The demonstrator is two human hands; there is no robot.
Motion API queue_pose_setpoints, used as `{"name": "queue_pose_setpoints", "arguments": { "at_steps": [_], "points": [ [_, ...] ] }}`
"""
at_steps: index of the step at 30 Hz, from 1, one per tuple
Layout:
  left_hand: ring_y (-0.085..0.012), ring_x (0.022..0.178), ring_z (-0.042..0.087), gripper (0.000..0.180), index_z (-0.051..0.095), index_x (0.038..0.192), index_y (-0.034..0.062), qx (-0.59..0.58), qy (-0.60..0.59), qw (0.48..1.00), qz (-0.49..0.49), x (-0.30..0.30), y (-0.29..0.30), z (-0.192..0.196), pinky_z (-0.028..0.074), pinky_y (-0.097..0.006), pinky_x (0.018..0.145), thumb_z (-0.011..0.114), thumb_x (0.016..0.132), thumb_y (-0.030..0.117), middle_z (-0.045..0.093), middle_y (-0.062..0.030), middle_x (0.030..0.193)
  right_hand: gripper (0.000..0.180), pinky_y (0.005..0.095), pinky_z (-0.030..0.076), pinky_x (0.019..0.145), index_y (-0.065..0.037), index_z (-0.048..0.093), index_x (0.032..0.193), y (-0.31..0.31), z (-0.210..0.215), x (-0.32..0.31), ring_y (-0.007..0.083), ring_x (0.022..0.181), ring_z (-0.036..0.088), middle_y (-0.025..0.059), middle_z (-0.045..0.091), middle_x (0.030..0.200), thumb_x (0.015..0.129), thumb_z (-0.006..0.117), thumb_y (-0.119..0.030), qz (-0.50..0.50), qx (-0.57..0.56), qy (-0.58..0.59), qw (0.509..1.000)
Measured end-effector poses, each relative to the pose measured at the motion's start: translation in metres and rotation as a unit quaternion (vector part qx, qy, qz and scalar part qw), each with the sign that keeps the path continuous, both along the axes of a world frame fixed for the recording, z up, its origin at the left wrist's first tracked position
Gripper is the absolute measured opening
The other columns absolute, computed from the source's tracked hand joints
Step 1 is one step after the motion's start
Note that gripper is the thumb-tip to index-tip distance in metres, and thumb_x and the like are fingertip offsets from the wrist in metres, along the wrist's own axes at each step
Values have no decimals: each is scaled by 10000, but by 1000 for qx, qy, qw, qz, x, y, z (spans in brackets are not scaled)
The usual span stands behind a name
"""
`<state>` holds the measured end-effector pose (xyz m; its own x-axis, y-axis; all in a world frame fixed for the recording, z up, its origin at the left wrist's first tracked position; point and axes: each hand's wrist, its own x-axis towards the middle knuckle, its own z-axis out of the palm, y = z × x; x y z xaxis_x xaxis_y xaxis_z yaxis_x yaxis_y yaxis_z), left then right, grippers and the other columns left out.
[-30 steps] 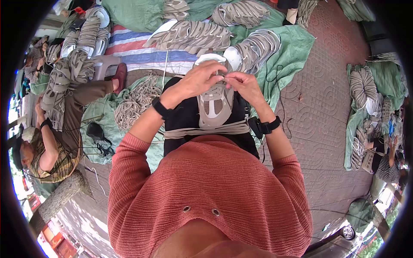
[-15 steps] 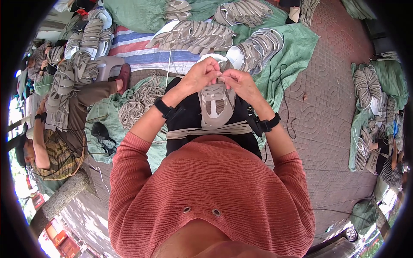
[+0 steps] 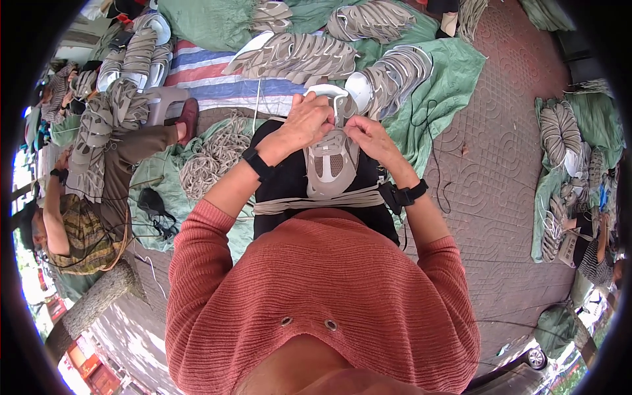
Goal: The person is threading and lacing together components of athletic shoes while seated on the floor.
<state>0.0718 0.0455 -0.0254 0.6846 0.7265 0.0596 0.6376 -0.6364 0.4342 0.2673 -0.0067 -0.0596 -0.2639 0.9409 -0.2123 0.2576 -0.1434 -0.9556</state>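
On my lap, over dark trousers, lies a beige and grey shoe upper (image 3: 327, 172), its toe toward me and its pale tongue and collar pointing away. Beige lacing crosses its middle. My left hand (image 3: 308, 124) is closed at the upper's left side near the tongue, the fingers curled on what looks like the shoelace; its fingertips are partly hidden. My right hand (image 3: 372, 140) pinches the thin shoelace at the right edge of the eyelets. A small gap separates the hands. A bundle of loose beige laces (image 3: 309, 203) lies across my lap, nearer to my body.
A lace heap (image 3: 214, 161) lies on green sheeting at left. Beyond my hands, rows of stacked uppers (image 3: 296, 57) rest on a striped sheet (image 3: 217, 74) and green cloth (image 3: 461, 72). A co-worker (image 3: 89, 230) sits at left beside a stool (image 3: 160, 104). Black cord (image 3: 431, 131) trails at right.
My hands have moved apart from a meeting point over the tongue. The left went left and slightly down, the right slightly right and down. The upper stays on my lap.
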Motion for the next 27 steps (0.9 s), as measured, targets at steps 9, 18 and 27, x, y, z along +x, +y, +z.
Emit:
{"name": "queue_pose_setpoints", "arguments": {
  "at_steps": [9,18,27],
  "points": [
    [-215,921,475,109,625,772,98,-8,-24,999,-34,4,-2,3,292,-363,798,683,682,80,528,-19,869,135,219,371,568,-50,575,816,-5,-10,-8,69,627,464,-16,509,657,861,538,-171,-46,-41,100,993],
    [-221,855,498,117,577,781,68,-26,-77,995,-54,3,-2,-6,307,-358,771,660,698,60,503,-32,819,602,389,357,948,-153,518,1239,19,23,9,287,1185,452,94,481,1263,712,754,-321,-36,224,-284,931],
    [-285,730,544,113,606,832,112,233,-40,968,83,-91,75,48,415,-404,672,622,725,76,588,-68,783,241,355,377,931,-88,547,982,34,13,23,260,1046,510,73,550,1087,839,636,-261,135,208,-130,960]
  ]
}}
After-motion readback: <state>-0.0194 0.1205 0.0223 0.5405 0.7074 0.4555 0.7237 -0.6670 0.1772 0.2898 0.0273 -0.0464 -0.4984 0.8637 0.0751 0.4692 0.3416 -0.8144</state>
